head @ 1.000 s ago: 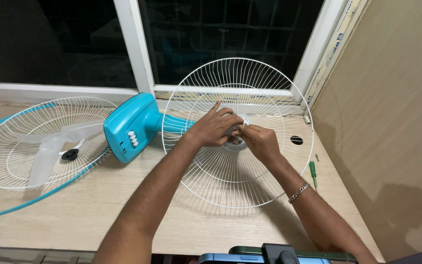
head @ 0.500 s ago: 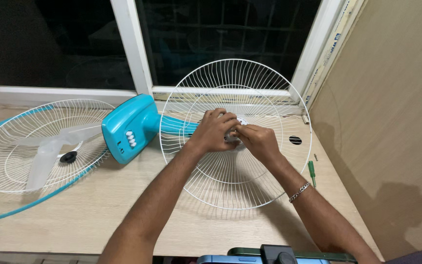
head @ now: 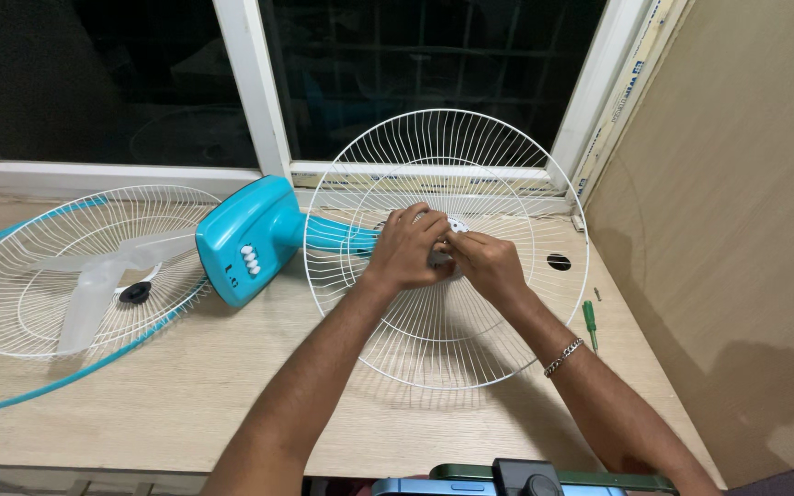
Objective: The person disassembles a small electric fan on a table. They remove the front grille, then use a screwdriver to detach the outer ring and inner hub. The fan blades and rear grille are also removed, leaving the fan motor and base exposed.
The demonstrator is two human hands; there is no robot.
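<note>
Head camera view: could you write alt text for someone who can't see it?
Both hands, left hand and right hand, grip the hub of a white wire fan guard on a wooden table. A teal fan body lies left, a green screwdriver right.

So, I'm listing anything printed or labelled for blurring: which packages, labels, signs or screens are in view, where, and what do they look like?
Printed tape strip: runs up the white window frame's right edge, long and narrow, pale with small blue markings.
Marks beside the white buttons on the turquoise fan motor housing: tiny, dark, left of both hands.
No packages, signs or screens show.
</note>
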